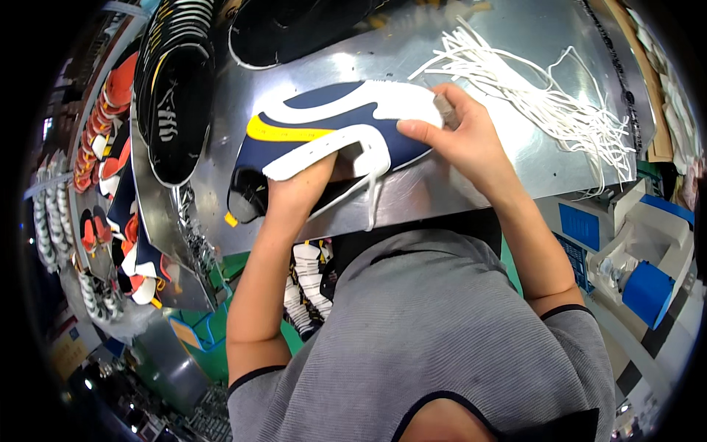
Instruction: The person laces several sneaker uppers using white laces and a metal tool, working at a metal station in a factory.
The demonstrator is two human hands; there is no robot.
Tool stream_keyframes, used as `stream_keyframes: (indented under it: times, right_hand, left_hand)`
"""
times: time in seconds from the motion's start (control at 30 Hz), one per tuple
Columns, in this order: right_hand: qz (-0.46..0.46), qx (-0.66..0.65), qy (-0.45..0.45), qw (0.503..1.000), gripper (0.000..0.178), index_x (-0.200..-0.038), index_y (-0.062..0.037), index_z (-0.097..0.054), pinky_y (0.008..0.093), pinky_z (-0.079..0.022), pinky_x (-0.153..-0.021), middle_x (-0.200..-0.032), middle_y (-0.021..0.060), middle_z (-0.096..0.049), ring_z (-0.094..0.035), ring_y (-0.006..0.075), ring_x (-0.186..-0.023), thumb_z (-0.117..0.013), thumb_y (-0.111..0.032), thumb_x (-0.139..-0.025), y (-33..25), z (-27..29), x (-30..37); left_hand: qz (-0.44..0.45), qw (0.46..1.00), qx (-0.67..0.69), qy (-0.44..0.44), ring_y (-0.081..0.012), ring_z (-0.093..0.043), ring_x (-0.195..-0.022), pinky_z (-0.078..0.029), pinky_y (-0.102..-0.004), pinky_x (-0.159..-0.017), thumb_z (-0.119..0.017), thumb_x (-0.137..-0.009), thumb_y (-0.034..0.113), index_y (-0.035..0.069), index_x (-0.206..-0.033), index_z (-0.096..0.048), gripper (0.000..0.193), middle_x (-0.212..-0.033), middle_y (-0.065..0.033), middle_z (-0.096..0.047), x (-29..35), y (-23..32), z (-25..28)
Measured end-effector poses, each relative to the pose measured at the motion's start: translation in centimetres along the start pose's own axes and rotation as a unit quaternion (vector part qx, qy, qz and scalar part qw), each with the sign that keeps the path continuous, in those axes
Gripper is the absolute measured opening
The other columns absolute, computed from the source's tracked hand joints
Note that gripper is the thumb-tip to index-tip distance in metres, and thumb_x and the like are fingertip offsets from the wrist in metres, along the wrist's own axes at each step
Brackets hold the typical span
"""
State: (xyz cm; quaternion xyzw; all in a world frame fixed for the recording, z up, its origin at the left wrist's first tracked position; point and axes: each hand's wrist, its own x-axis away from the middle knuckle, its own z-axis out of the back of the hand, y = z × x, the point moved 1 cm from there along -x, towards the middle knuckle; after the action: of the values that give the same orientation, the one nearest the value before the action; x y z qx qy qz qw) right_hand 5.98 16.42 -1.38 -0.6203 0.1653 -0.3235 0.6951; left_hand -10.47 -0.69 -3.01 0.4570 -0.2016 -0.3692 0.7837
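Note:
A navy, white and yellow shoe upper [401, 103] lies on its side over the metal table. My left hand [305, 180] reaches into its opening under the white eyelet edge; the fingers are hidden inside. White lace [377, 166] hangs loose from the eyelet end. At the white toe, my right hand [460, 136] grips the upper, thumb on the near face and fingers behind. A grey-brown wrap [445, 110] shows at one of its fingers. Right of that hand, a tangled bundle of white laces [537, 99] spreads over the table.
Black shoe uppers [177, 110] stand at the left edge of the metal table [434, 202], and another dark shoe [283, 33] lies at the far side. Racks of orange and white uppers [121, 81] line the left. A white and blue machine [641, 258] stands at the lower right.

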Motion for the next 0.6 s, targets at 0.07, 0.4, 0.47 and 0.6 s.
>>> stream_keyframes:
  times: [0.07,0.4,0.47,0.6]
  right_hand:
    - [-0.022,-0.038,0.022,0.999,0.047,-0.107,0.0015,-0.065,0.028,-0.052,-0.075,-0.092,0.0095,-0.071,-0.067,0.0149,-0.082,-0.084,-0.03,-0.077,0.5,0.2,-0.8]
    - [-0.005,-0.123,0.007,0.992,0.027,-0.111,-0.0027,-0.067,0.0195,-0.045,-0.069,-0.089,-0.0014,-0.064,-0.055,0.0051,-0.075,-0.072,-0.019,-0.09,1.2,0.5,1.1]
    - [-0.038,-0.104,-0.119,0.987,0.019,-0.1,-0.0024,-0.07,0.0195,-0.042,-0.066,-0.082,-0.0035,-0.063,-0.053,0.0036,-0.073,-0.072,-0.019,-0.09,0.7,-1.1,2.1]
    - [-0.009,-0.146,-0.221,0.964,0.016,-0.088,-0.003,-0.069,0.0212,-0.042,-0.065,-0.079,-0.0031,-0.064,-0.052,0.0028,-0.072,-0.071,-0.019,-0.09,1.0,-2.7,3.3]
  left_hand:
    - [0.108,0.989,0.053,-0.087,-0.0192,-0.064,-0.102,-0.048,-0.0314,-0.092,-0.065,-0.095,0.019,-0.001,-0.118,-0.063,0.03,-0.114,-0.0109,-0.068,-0.4,1.1,0.9]
    - [-0.105,0.976,-0.192,0.003,-0.035,-0.068,-0.078,-0.053,-0.0384,-0.068,-0.072,-0.086,0.015,0.006,-0.104,-0.067,0.021,-0.088,-0.0146,-0.07,1.1,6.4,-0.1]
    - [-0.175,0.964,-0.202,0.011,-0.0335,-0.067,-0.074,-0.052,-0.0381,-0.064,-0.072,-0.085,0.012,0.006,-0.102,-0.067,0.019,-0.084,-0.0145,-0.069,1.2,7.8,-0.4]
    - [-0.22,0.953,-0.206,0.036,-0.0311,-0.066,-0.065,-0.05,-0.0351,-0.059,-0.074,-0.084,0.011,0.004,-0.102,-0.067,0.02,-0.079,-0.0145,-0.068,0.1,10.2,0.9]
